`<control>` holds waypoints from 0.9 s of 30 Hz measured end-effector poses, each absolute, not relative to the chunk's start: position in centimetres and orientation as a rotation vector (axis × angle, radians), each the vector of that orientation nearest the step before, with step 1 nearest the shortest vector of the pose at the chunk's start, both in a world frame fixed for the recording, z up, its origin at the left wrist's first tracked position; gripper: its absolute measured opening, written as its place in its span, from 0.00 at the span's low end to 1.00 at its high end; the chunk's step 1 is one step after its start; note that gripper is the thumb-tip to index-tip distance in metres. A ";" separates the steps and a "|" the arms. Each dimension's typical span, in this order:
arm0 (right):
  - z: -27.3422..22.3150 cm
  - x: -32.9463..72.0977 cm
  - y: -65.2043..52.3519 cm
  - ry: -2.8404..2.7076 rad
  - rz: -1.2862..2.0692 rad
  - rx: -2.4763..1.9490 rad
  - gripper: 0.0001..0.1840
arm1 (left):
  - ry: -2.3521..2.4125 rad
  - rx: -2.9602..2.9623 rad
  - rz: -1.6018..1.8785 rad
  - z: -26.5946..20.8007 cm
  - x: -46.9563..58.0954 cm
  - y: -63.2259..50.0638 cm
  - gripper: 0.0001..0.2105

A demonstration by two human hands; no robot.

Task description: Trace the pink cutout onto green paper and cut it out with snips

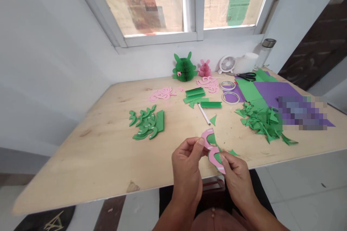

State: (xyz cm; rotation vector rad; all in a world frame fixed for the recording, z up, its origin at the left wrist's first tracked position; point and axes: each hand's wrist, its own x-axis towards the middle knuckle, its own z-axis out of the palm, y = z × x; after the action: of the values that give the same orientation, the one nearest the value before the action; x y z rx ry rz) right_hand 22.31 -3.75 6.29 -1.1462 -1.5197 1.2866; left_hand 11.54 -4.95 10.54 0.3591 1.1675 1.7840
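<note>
Near the table's front edge, a curved pink paper cutout (214,150) with two arches and short white strips is held up between both hands. My left hand (187,166) pinches its upper left side between thumb and fingers. At its lower right end, my right hand (239,174) grips the same piece with thumb on top. Green paper (211,138) shows through the arches; whether it is joined to the pink piece I cannot tell. Beyond the hands lie a white pen (204,114) and a small green scrap (213,120).
Green curved cutouts (146,126) lie left, pink cutouts (162,94) behind them. Green scraps (261,121), purple sheets (279,92), black scissors (247,76) and tape rolls (230,97) are on the right. Paper figures (185,69), a fan (227,64) and a bottle (264,54) stand at the back.
</note>
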 end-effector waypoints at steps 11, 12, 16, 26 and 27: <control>6.5 22.3 -3.8 -1.536 1.310 -1.131 0.22 | 1.168 0.345 1.798 10.4 11.7 -5.1 0.06; 6.5 22.3 -3.8 -1.531 1.310 -1.128 0.22 | 1.167 0.342 1.800 10.5 11.8 -5.2 0.06; 6.5 22.3 -3.8 -1.526 1.306 -1.123 0.22 | 1.178 0.337 1.799 10.5 11.8 -5.2 0.06; 6.8 21.8 -3.8 -1.500 1.282 -1.135 0.22 | 1.200 0.332 1.809 10.1 12.0 -5.2 0.07; 6.9 21.7 -3.8 -1.495 1.279 -1.130 0.21 | 1.203 0.330 1.809 10.1 12.0 -5.2 0.07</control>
State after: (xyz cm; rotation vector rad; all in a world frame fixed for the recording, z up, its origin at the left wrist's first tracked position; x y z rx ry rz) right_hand 21.70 -3.79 6.86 -1.1302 -1.4947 1.2786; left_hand 12.02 -5.17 10.10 0.3295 1.2028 1.8095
